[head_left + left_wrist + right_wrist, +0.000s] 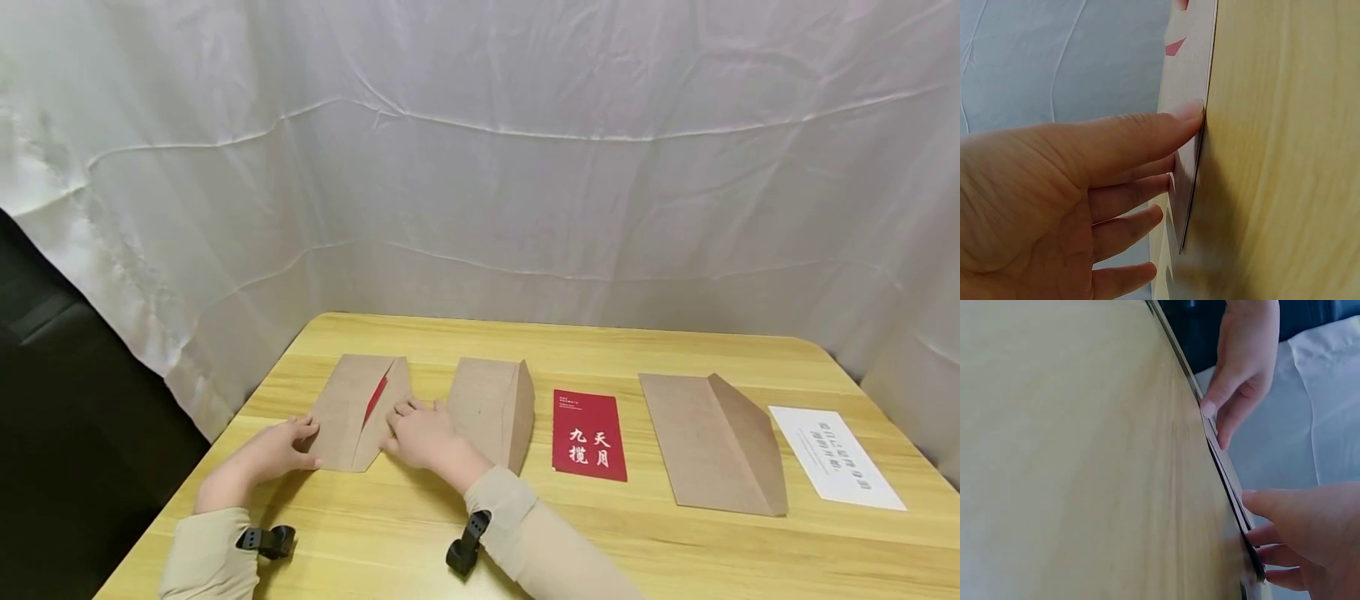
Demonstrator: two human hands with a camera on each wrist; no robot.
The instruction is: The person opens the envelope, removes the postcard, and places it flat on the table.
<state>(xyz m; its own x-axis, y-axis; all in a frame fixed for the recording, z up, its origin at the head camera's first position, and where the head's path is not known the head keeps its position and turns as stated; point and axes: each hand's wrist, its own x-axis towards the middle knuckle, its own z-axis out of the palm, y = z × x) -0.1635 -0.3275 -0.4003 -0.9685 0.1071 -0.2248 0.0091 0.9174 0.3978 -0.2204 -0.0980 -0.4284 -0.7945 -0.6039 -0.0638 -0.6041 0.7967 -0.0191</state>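
Note:
A brown paper envelope (341,417) lies at the left of the table, its flap folded over and a red card (374,402) showing through the gap. My left hand (281,450) touches its left edge, the thumb on the near corner and the other fingers spread along the side, as the left wrist view also shows. On the flap's right edge rest the fingers of my right hand (423,433); in the right wrist view its thumb and fingers (1275,556) are parted at that edge.
To the right lie a second brown envelope (480,400) with a half-raised flap, a red card with white characters (588,435), a third envelope (697,442) with its flap up, and a white printed card (836,458). A pale curtain (525,208) hangs behind the wooden table (360,533).

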